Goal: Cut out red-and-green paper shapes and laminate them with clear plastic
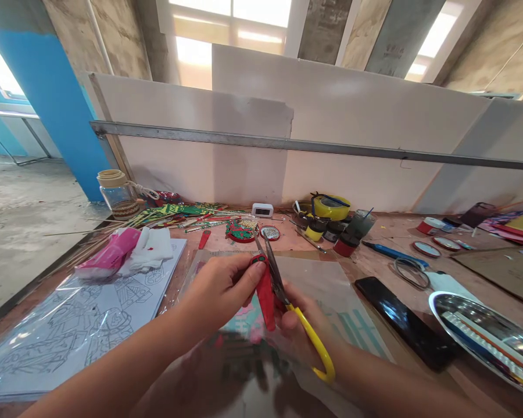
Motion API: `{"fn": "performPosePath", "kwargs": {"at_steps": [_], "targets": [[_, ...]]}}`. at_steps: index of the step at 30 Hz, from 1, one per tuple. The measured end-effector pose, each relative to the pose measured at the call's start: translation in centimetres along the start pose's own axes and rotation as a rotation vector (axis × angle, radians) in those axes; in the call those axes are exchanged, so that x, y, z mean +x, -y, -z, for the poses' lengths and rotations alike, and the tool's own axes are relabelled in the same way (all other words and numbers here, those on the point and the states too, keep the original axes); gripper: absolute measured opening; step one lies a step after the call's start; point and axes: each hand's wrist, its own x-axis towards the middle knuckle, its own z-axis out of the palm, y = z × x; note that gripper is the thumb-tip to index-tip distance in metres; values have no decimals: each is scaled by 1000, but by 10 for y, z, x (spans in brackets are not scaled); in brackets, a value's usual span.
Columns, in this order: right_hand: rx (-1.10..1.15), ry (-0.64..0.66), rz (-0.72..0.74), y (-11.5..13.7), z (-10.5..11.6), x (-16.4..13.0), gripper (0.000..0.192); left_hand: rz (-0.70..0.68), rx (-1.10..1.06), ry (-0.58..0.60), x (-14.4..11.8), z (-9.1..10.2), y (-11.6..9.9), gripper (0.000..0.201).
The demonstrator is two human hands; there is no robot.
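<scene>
Both forearms (pixel 131 354) reach in from the bottom edge, bare, over a clear plastic sheet. Beyond them, a white panel (pixel 366 110) spans the back of the pinkish tabletop (pixel 396 235). On the left lie line-drawing sheets (pixel 78 337) under plastic; at the far right, a shiny metal dish (pixel 434 305) holds several narrow rods. Just left of the dish, a black phone (pixel 401 319) rests face up.

Near the middle, the left hand (pixel 222 284) is nearly closed, thumb and fingers pinching, while the right hand (pixel 296 339) is curled about the scissors, its fingers partly hidden. Over the sheets sits a pink packet (pixel 108 252) beside crumpled white tissue (pixel 152 249). Steel-bladed scissors (pixel 280 287) with yellow handles point away from the camera, blades parted. Just left of them, the red piece (pixel 265 296) hangs tilted from the left hand's grip, its lower end near the right hand; whether that hand touches it, I cannot tell. At the back stands a small white clock (pixel 262 210).
</scene>
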Motion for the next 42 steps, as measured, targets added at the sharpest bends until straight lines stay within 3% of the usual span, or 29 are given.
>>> {"fn": "performPosePath", "kwargs": {"at_steps": [6, 20, 31, 38, 42], "targets": [[5, -12, 34, -11, 5, 1, 62, -36, -5, 50, 3, 7, 0, 40], [86, 26, -64, 7, 2, -2, 75, -58, 35, 43, 3, 8, 1, 39], [-33, -8, 20, 15, 3, 4, 66, 1, -43, 37, 3, 16, 3, 37], [-59, 32, 28, 13, 4, 3, 72, -122, 55, -71, 3, 13, 1, 34], [-44, 91, 14, 12, 6, 0, 70, -183, 108, 1, 4, 19, -1, 31]]}}
